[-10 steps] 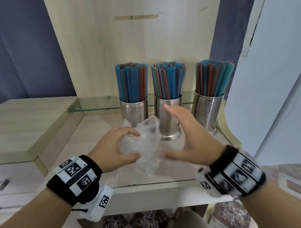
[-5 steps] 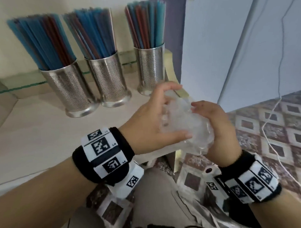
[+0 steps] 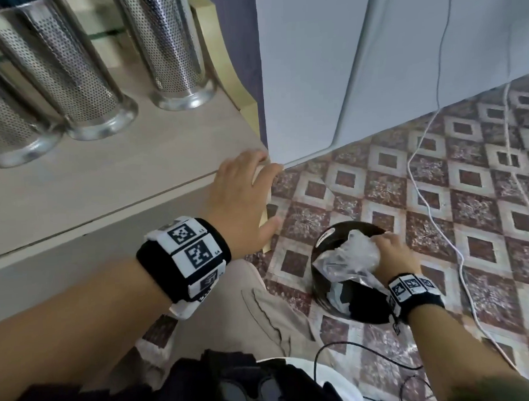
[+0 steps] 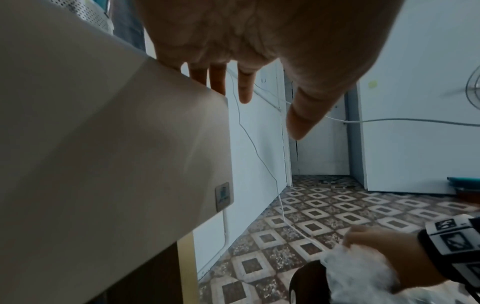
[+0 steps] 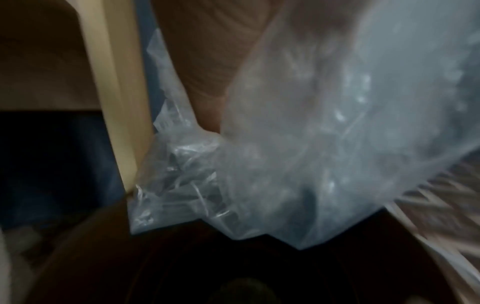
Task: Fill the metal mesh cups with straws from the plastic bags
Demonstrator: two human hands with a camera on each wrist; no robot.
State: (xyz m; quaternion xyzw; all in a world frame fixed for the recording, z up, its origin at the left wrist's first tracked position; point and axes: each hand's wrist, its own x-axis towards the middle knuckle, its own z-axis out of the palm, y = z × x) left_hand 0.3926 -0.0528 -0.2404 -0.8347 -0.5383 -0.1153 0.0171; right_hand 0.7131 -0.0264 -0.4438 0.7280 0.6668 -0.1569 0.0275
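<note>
Three metal mesh cups stand on the wooden table at the upper left; their tops are cut off by the frame. My right hand grips a crumpled clear plastic bag down over the mouth of a dark round bin on the floor. The bag fills the right wrist view, blurred. My left hand rests with straight fingers on the table's right front corner; its fingers reach past the table edge and hold nothing.
A patterned tile floor lies to the right. White cables trail across it, and a black cable lies near my legs. A white panel stands right behind the table's right edge.
My view has swung down and right. The left hand let go of the crumpled bag and went to the table corner. The right hand carried the bag down to the bin.
</note>
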